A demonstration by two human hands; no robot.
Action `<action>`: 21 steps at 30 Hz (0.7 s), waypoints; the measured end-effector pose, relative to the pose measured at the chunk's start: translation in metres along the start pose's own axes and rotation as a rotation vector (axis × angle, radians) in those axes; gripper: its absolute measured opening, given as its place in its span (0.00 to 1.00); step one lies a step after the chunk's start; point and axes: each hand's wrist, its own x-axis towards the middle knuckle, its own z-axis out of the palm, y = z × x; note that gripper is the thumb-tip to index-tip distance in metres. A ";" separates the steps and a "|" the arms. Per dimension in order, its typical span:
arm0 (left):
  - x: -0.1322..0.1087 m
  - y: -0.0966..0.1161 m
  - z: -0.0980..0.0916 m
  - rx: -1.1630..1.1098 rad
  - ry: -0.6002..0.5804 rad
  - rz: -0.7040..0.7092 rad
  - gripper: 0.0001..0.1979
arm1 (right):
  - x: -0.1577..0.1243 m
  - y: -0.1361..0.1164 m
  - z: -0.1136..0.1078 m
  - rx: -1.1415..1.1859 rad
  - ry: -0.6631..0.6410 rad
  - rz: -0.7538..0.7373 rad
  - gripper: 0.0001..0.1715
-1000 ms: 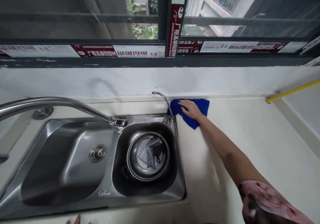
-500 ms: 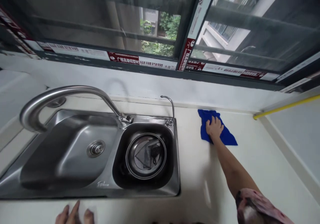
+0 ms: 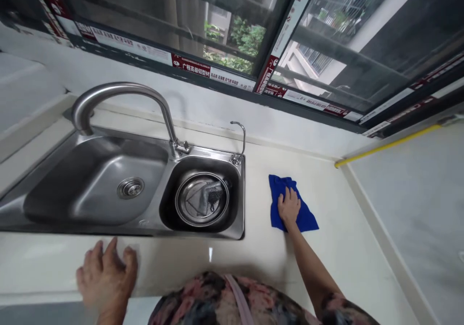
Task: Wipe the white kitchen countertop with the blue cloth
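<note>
My right hand [image 3: 289,205] lies flat with fingers spread on a blue cloth [image 3: 278,187], pressing it onto the pale countertop [image 3: 344,238] to the right of the sink. My left hand [image 3: 106,276] rests open, fingers spread, on the counter's front edge in front of the sink, holding nothing. The cloth is partly crumpled and lies a short way from the sink's right rim.
A steel double sink [image 3: 76,190] fills the left, with a tall curved tap [image 3: 119,95] and a small tap [image 3: 239,139]. A round strainer basket [image 3: 202,199] sits in the right basin. A window runs behind; a yellow pipe [image 3: 387,146] crosses the right wall.
My right hand has dragged the blue cloth from the back edge beside the small tap to the right and then toward me. My left hand has come into full view on the front edge.
</note>
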 end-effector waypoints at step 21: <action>-0.005 -0.005 0.007 0.094 0.028 0.070 0.27 | -0.161 0.059 -0.081 0.136 -0.180 -0.506 0.32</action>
